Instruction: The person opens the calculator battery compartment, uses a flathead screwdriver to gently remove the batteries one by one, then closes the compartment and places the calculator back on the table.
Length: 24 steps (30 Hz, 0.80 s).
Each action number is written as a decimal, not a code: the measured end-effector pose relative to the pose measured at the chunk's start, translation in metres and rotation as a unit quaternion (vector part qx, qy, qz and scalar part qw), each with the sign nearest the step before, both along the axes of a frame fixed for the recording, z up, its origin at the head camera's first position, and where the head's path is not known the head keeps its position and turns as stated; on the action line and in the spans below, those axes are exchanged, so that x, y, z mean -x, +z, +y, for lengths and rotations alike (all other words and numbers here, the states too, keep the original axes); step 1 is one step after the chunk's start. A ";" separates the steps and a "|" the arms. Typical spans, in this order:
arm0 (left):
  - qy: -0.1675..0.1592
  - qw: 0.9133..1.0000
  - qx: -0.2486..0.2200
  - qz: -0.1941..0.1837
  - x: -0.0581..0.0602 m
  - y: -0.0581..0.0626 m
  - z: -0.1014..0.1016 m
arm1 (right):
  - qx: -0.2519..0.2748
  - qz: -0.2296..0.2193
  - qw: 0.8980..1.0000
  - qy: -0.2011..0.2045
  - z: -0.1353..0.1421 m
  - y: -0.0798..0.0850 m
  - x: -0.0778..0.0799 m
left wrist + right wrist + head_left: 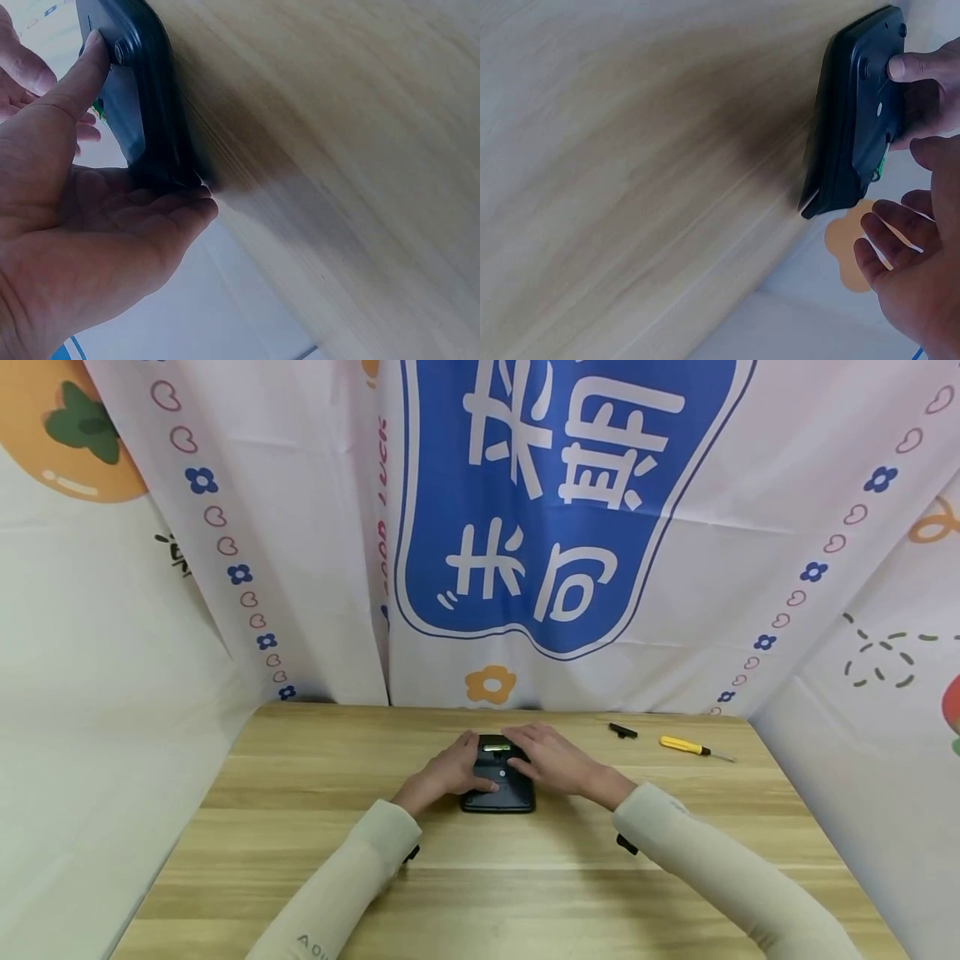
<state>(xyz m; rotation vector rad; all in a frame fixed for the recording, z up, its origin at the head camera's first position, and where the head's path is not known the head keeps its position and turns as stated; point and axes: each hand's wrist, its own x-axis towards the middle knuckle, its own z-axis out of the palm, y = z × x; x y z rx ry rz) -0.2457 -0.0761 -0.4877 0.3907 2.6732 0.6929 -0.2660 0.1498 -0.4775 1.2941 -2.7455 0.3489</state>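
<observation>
A black calculator point(504, 800) lies face down on the wooden table, its back with round rubber feet turned up. Near its far end the battery compartment is uncovered, and a battery with a green wrapper point(495, 747) shows there. My left hand point(452, 768) grips the calculator's left side; in the left wrist view its thumb presses on the back while the fingers point(161, 217) curl at the far edge. Over the right side reaches my right hand point(557, 760). From the right wrist its fingers point(889, 238) look spread and loosely bent, apart from the casing.
To the right on the wooden table point(480, 893) lies a small black cover point(623, 730). Beyond it is a screwdriver point(682, 744) with a yellow handle, its shaft toward the right. A printed cloth point(330, 610) hangs behind the table's back edge.
</observation>
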 end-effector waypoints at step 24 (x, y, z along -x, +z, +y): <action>-0.009 1.000 0.013 0.004 0.000 0.000 0.000 | 0.018 -0.044 0.997 -0.053 -0.032 -0.014 0.006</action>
